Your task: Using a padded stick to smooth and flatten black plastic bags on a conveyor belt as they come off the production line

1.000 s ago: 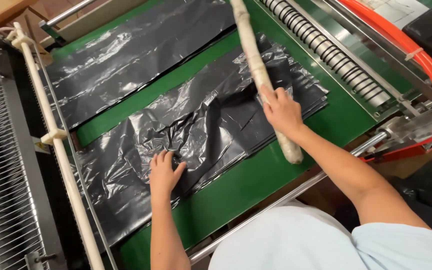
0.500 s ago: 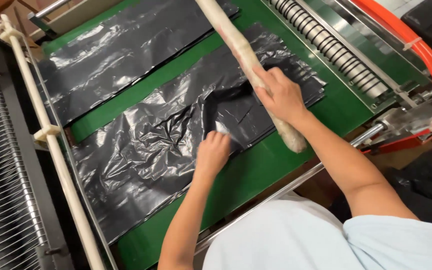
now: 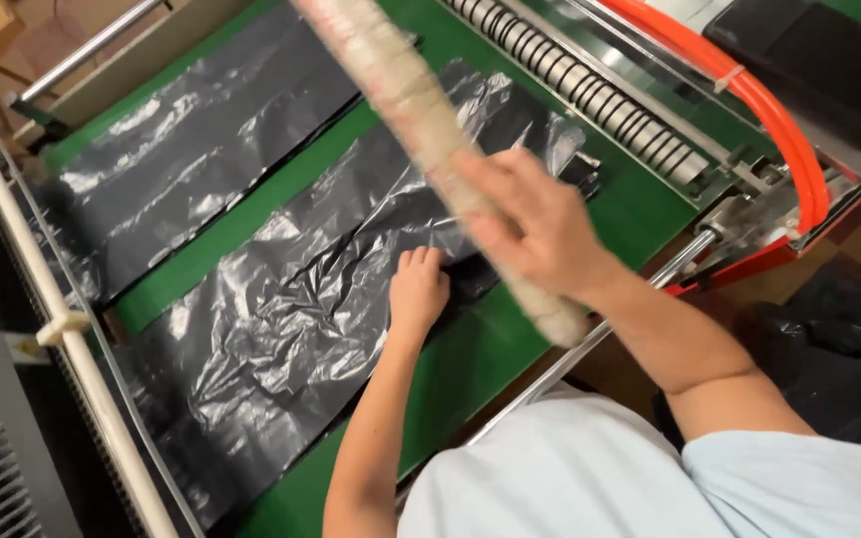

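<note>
A stack of black plastic bags lies on the green machine bed. My left hand rests flat on the near edge of this stack, fingers together. My right hand grips a long pale stick wrapped in tape or cloth, held raised above the bags and slanting from the top middle down to the lower right. A second stack of black bags lies further away on the same green bed.
A row of metal rollers and an orange-red curved guard run along the right. A cream rail borders the left. More black plastic sits at the lower right.
My right hand has lifted the stick up off the bags toward the camera. My left hand has slid right along the near stack's edge.
</note>
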